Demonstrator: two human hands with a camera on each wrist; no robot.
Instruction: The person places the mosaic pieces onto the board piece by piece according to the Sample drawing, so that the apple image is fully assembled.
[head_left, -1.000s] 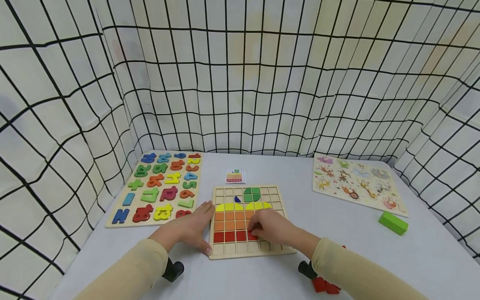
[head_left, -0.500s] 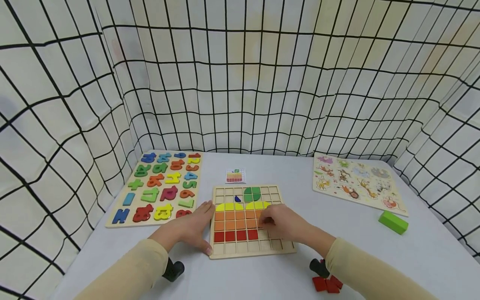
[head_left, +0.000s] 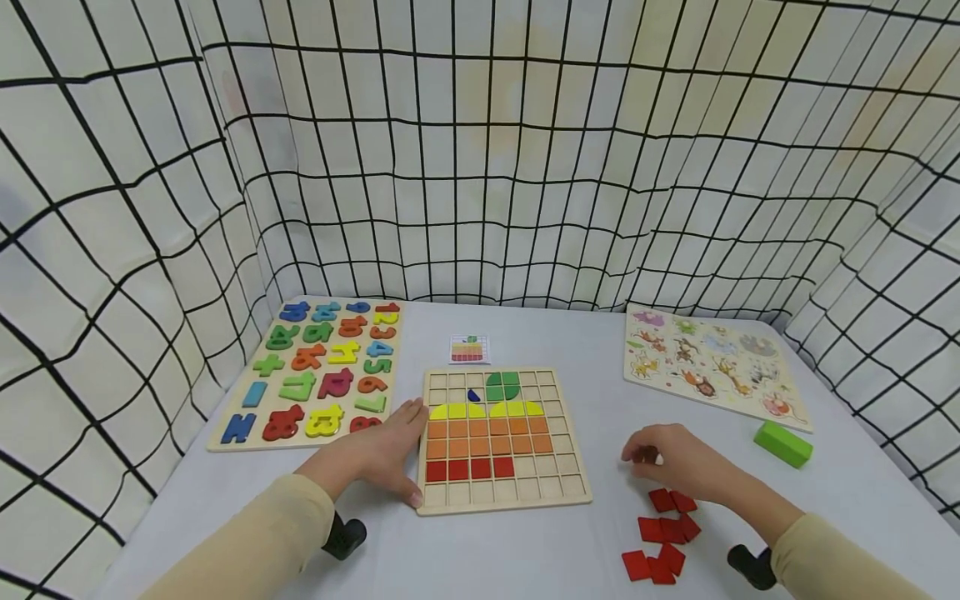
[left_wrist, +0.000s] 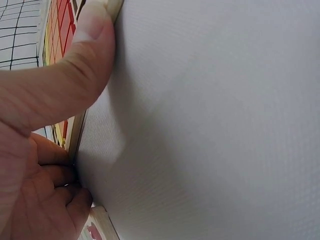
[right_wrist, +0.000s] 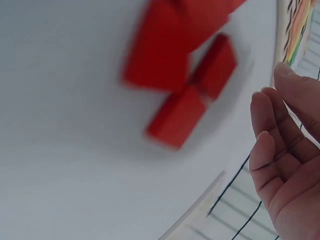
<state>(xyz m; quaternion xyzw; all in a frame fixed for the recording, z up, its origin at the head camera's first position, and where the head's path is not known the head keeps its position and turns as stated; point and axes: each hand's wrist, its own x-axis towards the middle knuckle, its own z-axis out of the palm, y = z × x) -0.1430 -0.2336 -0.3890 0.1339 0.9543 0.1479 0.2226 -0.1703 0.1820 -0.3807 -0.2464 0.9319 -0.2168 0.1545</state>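
A wooden grid board (head_left: 551, 490) lies in the middle of the table in the head view. Orange squares (head_left: 477, 446) fill two rows, and below them several red squares (head_left: 481, 469) begin a row from the left. Yellow curved pieces (head_left: 457, 411), green leaf-like pieces (head_left: 502, 386) and a small blue piece (head_left: 473, 395) sit higher up. My left hand (head_left: 375, 454) touches the board's left edge, fingers extended, thumb at the near corner. Loose red square tiles (head_left: 662, 530) lie right of the board. Beyond them hovers my right hand (head_left: 678, 457), loosely bent and holding nothing; the right wrist view shows tiles (right_wrist: 160, 50) beside it.
A small picture card (head_left: 470, 349) lies behind the board. To the left is a letter-and-number puzzle (head_left: 315, 375). An animal puzzle (head_left: 708, 362) and a green block (head_left: 783, 443) are on the right. Black netting (head_left: 487, 150) surrounds the table.
My right hand has left the board and moved right, over by the loose red tiles. The rightmost red square now lies uncovered in its row. My left hand stays in place.
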